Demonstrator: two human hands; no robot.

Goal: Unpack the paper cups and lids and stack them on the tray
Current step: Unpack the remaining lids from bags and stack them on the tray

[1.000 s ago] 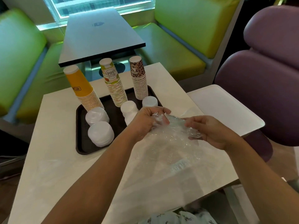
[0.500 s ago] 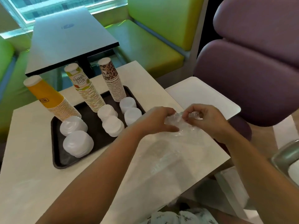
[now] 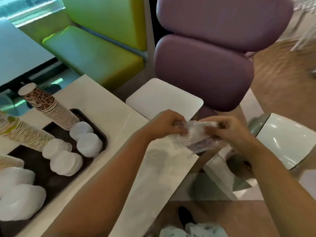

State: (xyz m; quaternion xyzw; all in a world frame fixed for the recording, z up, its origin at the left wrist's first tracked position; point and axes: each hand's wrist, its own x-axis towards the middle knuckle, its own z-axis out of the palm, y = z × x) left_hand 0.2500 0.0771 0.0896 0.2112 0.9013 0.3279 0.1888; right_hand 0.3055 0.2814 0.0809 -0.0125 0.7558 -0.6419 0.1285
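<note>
Cups (image 3: pixel 51 108) and lids (image 3: pixel 89 144) stand on the tray (image 3: pixel 100 134) at left; both hands (image 3: pixel 164 124) (image 3: pixel 229 129) clutch crumpled plastic wrap (image 3: pixel 196 134) at right of centre, left hand nearer the tray.

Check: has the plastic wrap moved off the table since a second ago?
Yes. The plastic wrap, earlier spread flat over the table, is now bunched between left hand and right hand, at the table's right edge.

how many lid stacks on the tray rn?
6: two near the leopard cup stack, two mid-tray, two at the left edge. More may sit out of frame.
</note>
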